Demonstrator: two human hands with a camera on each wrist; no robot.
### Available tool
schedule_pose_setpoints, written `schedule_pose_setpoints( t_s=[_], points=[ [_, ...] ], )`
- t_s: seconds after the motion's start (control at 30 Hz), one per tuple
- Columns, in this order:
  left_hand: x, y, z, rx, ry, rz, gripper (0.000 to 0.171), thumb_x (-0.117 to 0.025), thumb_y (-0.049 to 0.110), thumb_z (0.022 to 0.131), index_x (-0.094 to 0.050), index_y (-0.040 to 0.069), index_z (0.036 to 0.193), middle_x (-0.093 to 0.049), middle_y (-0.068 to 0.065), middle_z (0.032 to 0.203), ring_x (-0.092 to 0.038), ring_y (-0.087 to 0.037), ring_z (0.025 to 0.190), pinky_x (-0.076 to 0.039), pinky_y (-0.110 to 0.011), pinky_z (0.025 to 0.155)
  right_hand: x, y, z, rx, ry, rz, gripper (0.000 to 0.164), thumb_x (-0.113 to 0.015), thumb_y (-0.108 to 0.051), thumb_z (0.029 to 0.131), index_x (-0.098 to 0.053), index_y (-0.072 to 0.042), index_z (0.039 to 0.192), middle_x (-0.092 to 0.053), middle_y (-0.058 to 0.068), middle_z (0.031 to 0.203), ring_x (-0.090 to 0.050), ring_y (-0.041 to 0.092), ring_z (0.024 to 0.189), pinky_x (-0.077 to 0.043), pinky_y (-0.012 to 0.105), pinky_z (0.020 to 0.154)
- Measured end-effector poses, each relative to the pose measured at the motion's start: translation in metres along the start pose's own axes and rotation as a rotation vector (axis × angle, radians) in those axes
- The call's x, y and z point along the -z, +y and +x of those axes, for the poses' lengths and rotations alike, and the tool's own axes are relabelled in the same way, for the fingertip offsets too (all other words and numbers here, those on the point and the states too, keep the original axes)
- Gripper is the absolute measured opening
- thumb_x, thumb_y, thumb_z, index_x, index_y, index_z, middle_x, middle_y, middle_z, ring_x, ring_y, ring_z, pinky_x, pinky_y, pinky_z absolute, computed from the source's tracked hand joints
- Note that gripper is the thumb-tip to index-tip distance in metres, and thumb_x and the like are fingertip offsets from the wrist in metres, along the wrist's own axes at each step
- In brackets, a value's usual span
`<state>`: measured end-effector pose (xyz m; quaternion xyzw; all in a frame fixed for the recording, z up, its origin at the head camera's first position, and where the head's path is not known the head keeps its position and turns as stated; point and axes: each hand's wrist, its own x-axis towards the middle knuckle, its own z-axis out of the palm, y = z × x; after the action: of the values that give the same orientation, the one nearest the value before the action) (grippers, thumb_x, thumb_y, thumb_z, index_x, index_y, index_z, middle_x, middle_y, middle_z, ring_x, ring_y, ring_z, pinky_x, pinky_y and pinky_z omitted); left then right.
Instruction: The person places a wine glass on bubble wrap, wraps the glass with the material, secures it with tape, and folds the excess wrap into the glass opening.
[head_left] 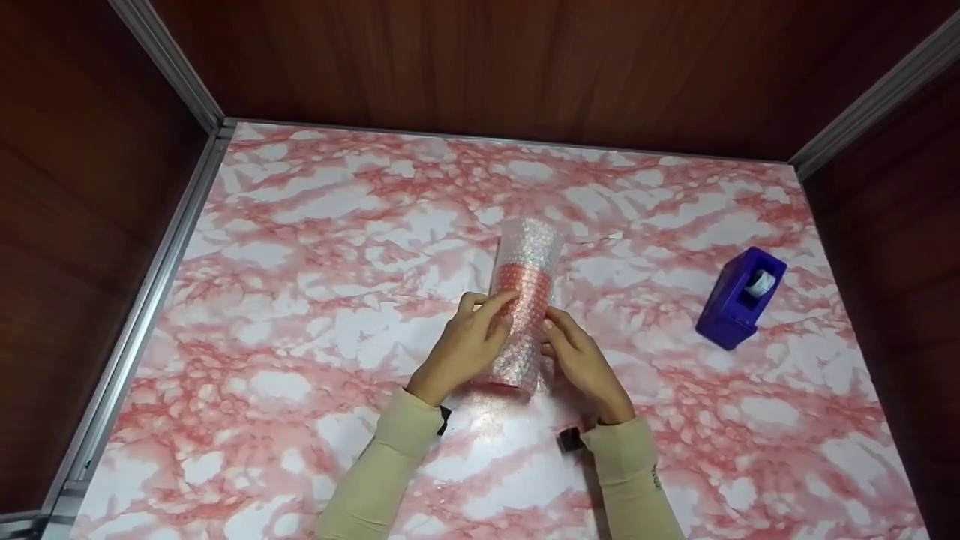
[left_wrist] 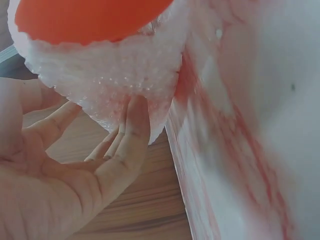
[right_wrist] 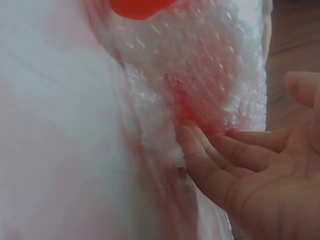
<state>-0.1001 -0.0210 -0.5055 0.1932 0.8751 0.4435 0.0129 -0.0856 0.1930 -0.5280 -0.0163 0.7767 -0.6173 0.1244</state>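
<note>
In the head view a red cylinder wrapped in clear bubble wrap [head_left: 528, 285] lies lengthwise on the marbled table, its near end towards me. The wrap reaches past the red part at the far end. My left hand [head_left: 466, 341] rests on its left side, fingers extended over the wrap. From the right, my right hand [head_left: 581, 360] touches the lower side with nearly straight fingertips [right_wrist: 192, 142], close to the tabletop. An orange-red round end [left_wrist: 90, 20] shows inside the bubble wrap in the left wrist view.
A purple tape dispenser [head_left: 739, 300] with a roll of tape stands at the right of the table [head_left: 300, 420]. Dark wood panels [head_left: 487, 67] with metal edging enclose the back and both sides.
</note>
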Motion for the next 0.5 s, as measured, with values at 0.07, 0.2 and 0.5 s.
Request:
schedule_pose_setpoints(
  t_s=[0.07,0.2,0.5],
  points=[
    [-0.002,0.001,0.0,-0.024,0.016,0.033,0.042,-0.054,0.022,0.104,-0.054,0.02,0.146,-0.048,-0.016,0.126,-0.057,-0.014,0.075,-0.05,-0.031,0.069,0.0,0.001,0.001,0.0,0.019,0.027,0.054,-0.05,-0.034,0.107,-0.042,-0.004,0.15,-0.05,0.019,0.14,-0.063,0.033,0.107,-0.053,0.043,0.091],
    [-0.007,0.005,0.001,-0.089,0.048,0.109,0.041,-0.056,0.022,0.103,-0.057,0.017,0.144,-0.049,-0.018,0.124,-0.058,-0.019,0.082,-0.05,-0.035,0.074,0.001,0.001,0.004,0.005,0.065,0.049,0.048,-0.051,-0.027,0.107,-0.047,0.004,0.144,-0.041,0.021,0.136,-0.061,0.033,0.103,-0.057,0.039,0.083],
    [-0.013,0.015,0.001,-0.03,0.003,0.217,0.044,-0.052,0.028,0.104,-0.052,0.024,0.148,-0.046,-0.019,0.129,-0.058,-0.029,0.098,-0.053,-0.041,0.072,0.006,0.002,0.005,-0.08,0.116,0.076,0.048,-0.052,-0.033,0.106,-0.054,0.001,0.139,-0.044,0.021,0.135,-0.065,0.027,0.088,-0.057,0.037,0.069]
  ],
)
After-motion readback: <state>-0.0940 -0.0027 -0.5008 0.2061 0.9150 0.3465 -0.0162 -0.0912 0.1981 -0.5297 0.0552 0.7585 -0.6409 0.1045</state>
